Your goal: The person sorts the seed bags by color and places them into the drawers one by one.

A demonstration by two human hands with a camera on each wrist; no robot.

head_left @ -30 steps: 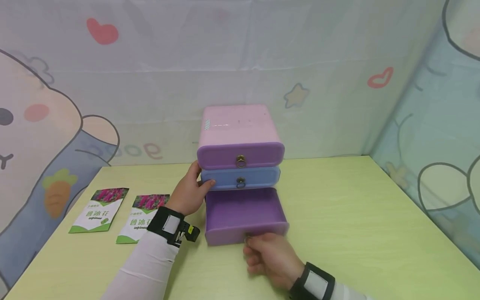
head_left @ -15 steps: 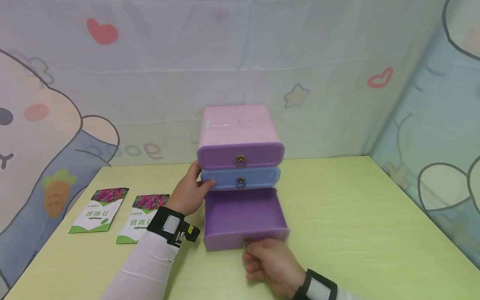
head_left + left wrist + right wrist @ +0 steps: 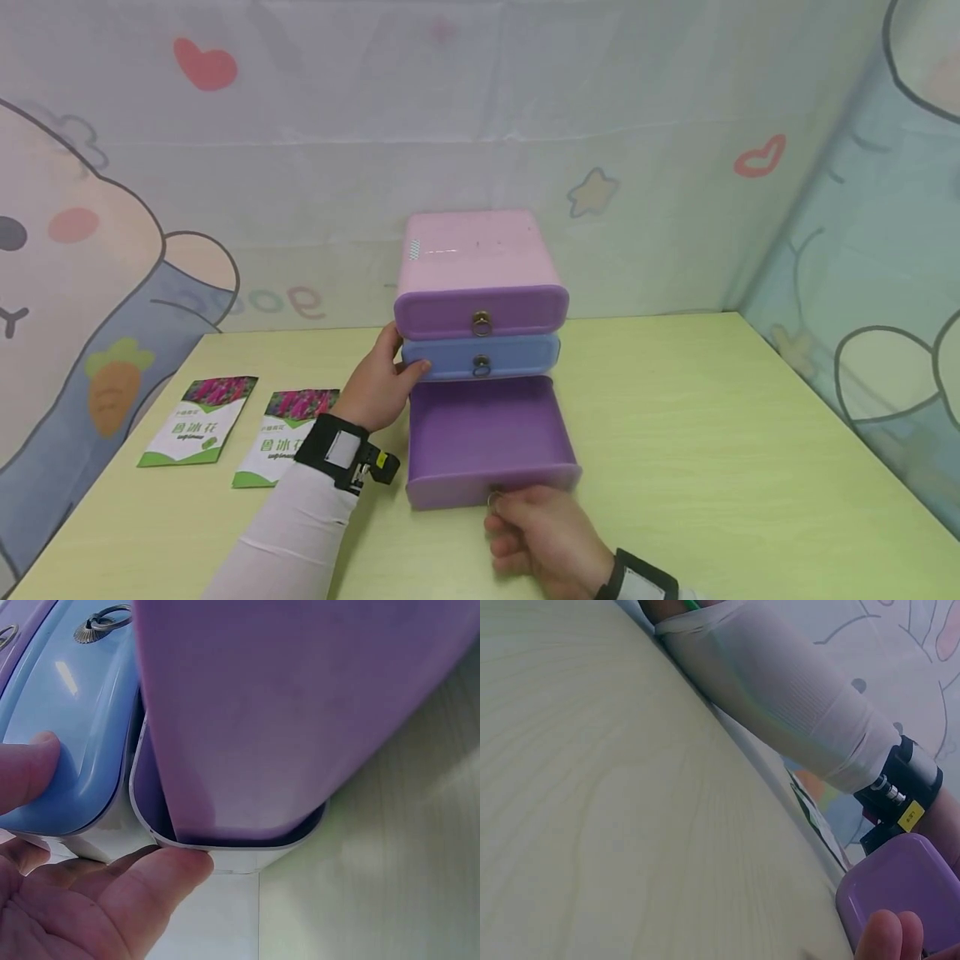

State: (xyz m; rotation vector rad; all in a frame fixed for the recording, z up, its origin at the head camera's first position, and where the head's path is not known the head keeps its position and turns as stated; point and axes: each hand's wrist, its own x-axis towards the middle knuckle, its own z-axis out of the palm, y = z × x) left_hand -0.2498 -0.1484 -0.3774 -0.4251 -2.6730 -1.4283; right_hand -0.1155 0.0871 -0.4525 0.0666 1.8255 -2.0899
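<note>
The purple plastic bottom drawer (image 3: 487, 437) stands pulled well out of the small pink three-drawer plastic cabinet (image 3: 477, 258) on the pale green wooden table (image 3: 712, 433). The right hand (image 3: 543, 533) pinches the drawer's small brass ring pull (image 3: 495, 498) in a narrow grip. The left hand (image 3: 375, 387) braces the cabinet's left side, thumb on the closed blue middle drawer (image 3: 480, 357). Two white-and-green seed packets (image 3: 198, 419) lie well to the left.

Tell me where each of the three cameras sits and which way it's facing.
Head: on the head, facing forward and down at the drawer chest; both hands and sleeves show.
Left wrist: beside the chest, facing the bottom drawer; left hand shows.
Right wrist: low over the table, facing leftward; right fingertips show.
All three show the bottom drawer.
</note>
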